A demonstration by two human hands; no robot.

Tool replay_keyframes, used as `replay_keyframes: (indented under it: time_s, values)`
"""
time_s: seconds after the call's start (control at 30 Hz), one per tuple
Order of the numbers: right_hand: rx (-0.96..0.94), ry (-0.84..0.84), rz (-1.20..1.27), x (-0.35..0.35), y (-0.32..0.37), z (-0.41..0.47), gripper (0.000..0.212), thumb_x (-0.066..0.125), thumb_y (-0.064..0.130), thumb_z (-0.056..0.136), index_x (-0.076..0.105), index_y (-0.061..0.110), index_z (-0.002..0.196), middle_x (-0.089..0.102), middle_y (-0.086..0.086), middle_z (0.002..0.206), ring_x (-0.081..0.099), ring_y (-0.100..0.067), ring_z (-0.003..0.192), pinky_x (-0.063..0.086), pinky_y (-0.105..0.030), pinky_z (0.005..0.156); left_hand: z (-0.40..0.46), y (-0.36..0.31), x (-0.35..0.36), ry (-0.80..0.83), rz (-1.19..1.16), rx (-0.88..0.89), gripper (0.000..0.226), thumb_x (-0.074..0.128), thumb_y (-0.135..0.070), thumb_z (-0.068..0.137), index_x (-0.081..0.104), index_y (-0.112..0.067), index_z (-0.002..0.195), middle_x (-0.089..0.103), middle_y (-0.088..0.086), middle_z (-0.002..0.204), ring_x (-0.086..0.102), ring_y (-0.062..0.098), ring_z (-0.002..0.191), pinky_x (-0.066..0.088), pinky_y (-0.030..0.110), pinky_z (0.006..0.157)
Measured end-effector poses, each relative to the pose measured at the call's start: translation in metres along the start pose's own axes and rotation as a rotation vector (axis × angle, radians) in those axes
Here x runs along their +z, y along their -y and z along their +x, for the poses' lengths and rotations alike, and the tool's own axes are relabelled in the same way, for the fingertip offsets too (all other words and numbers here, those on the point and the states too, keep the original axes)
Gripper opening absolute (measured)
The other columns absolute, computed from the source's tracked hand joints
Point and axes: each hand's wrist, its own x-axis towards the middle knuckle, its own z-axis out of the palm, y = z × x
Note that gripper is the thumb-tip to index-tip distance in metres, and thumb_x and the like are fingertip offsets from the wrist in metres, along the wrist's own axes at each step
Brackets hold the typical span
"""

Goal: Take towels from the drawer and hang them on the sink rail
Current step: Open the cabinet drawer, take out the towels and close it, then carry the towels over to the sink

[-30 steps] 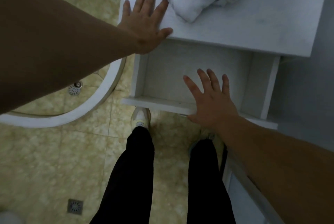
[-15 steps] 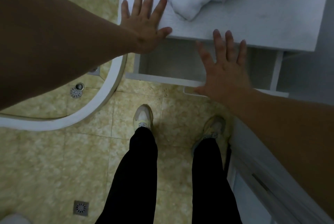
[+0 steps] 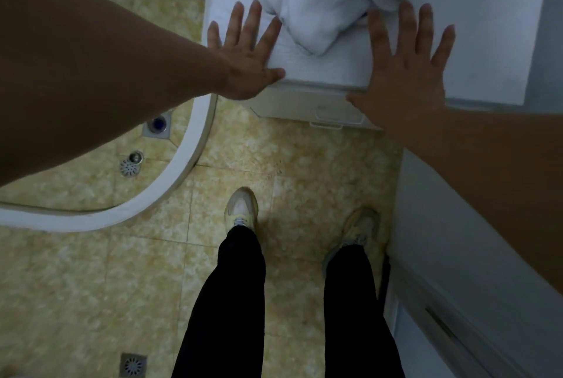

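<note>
A bundle of white towels [image 3: 313,2] lies on top of a white cabinet [image 3: 487,27]. The drawer [image 3: 304,106] below the top is pushed in, and its front with a pale handle [image 3: 332,117] shows. My left hand [image 3: 246,54] rests flat on the cabinet's left front corner, fingers spread, just left of the towels. My right hand [image 3: 405,66] lies flat with spread fingers over the cabinet's front edge, to the right of the towels. Neither hand holds anything. No sink rail is in view.
A curved white shower-tray rim [image 3: 170,185] runs along the left over yellow floor tiles [image 3: 289,164] with drains [image 3: 130,164]. My legs in black trousers and pale shoes [image 3: 240,210] stand before the cabinet. A white unit [image 3: 457,271] lines the right side.
The drawer went from wide open to closed. My right hand moved from the drawer front up onto the cabinet's front edge. My left hand stayed on the corner.
</note>
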Motion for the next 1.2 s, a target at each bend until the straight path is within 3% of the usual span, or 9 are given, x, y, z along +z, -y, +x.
replay_keyframes:
  time_s: [0.07,0.13,0.17,0.23,0.33,0.43,0.73,1.0,1.2]
  values:
    - [-0.019,-0.017,0.063,-0.007,-0.006,0.004,0.112,0.063,0.063,0.08,-0.012,0.029,0.155,-0.002,-0.018,0.165,-0.004,-0.04,0.151,0.0,-0.066,0.117,-0.001,0.006,-0.007,-0.034,-0.037,0.021,0.076,0.034,-0.059,0.096,-0.007,-0.032,0.154,-0.02,0.007,0.162,-0.019,0.028,0.148,-0.003,0.058,0.118]
    - [-0.068,-0.057,0.126,-0.014,-0.013,0.007,0.105,0.06,0.06,0.081,-0.003,0.026,0.157,0.004,-0.018,0.164,0.001,-0.04,0.151,0.002,-0.066,0.117,-0.001,0.013,-0.022,-0.188,-0.117,0.05,0.056,0.04,-0.047,0.098,0.032,-0.027,0.15,0.018,0.012,0.161,0.017,0.031,0.147,0.019,0.052,0.117]
    - [-0.082,-0.086,0.157,-0.017,-0.015,0.009,0.101,0.058,0.06,0.081,0.002,0.024,0.158,0.008,-0.018,0.164,0.004,-0.039,0.151,0.003,-0.065,0.118,0.0,0.018,-0.032,-0.288,-0.18,0.023,0.047,0.04,-0.043,0.099,0.052,-0.021,0.138,0.039,0.016,0.15,0.037,0.034,0.137,0.032,0.047,0.111]
    - [-0.072,-0.133,0.215,-0.02,-0.02,0.015,0.097,0.055,0.061,0.081,0.008,0.024,0.157,0.013,-0.015,0.163,0.009,-0.037,0.151,0.005,-0.063,0.119,0.005,0.029,-0.052,-0.452,-0.241,-0.108,0.044,0.039,-0.04,0.099,0.067,-0.011,0.117,0.062,0.021,0.123,0.056,0.038,0.113,0.045,0.043,0.095]
    - [0.004,-0.147,0.315,-0.024,-0.027,0.029,0.094,0.052,0.064,0.082,0.008,0.027,0.157,0.013,-0.012,0.163,0.008,-0.035,0.151,0.006,-0.06,0.12,0.011,0.041,-0.07,-0.666,-0.216,-0.125,0.046,0.041,-0.043,0.096,0.057,-0.014,0.128,0.055,0.019,0.132,0.048,0.037,0.121,0.04,0.044,0.102]
    - [0.079,-0.163,0.397,-0.032,-0.033,0.045,0.095,0.049,0.068,0.083,0.01,0.025,0.158,0.012,-0.014,0.163,0.009,-0.035,0.151,0.01,-0.059,0.119,0.022,0.034,-0.079,-0.736,-0.245,-0.091,0.061,0.042,-0.051,0.091,0.039,-0.02,0.143,0.035,0.014,0.149,0.035,0.034,0.134,0.033,0.043,0.109]
    - [0.101,-0.095,0.476,-0.046,-0.049,0.091,0.098,0.052,0.069,0.083,0.003,0.031,0.158,-0.001,-0.013,0.166,0.005,-0.033,0.152,0.015,-0.058,0.119,0.061,-0.025,-0.078,-0.488,-0.207,-0.001,0.093,0.025,-0.082,0.081,0.008,-0.029,0.156,0.006,0.011,0.164,0.004,0.032,0.15,0.011,0.055,0.119]
    - [0.06,0.027,0.686,-0.035,-0.042,0.125,0.088,0.06,0.061,0.083,0.014,0.04,0.156,0.009,-0.006,0.163,0.027,-0.032,0.146,0.028,-0.047,0.117,0.084,-0.03,-0.07,-0.52,-0.266,0.106,0.088,0.038,-0.079,0.081,0.032,-0.022,0.149,0.041,0.011,0.147,0.037,0.034,0.132,0.035,0.051,0.106]
    - [0.007,-0.017,0.661,-0.038,-0.043,0.121,0.077,0.07,0.043,0.078,0.037,0.032,0.146,0.03,-0.008,0.148,0.046,-0.033,0.129,0.04,-0.037,0.107,0.089,-0.034,-0.07,-0.619,-0.212,0.211,0.08,0.045,-0.072,0.082,0.048,-0.013,0.135,0.055,0.018,0.123,0.048,0.037,0.109,0.036,0.044,0.095]
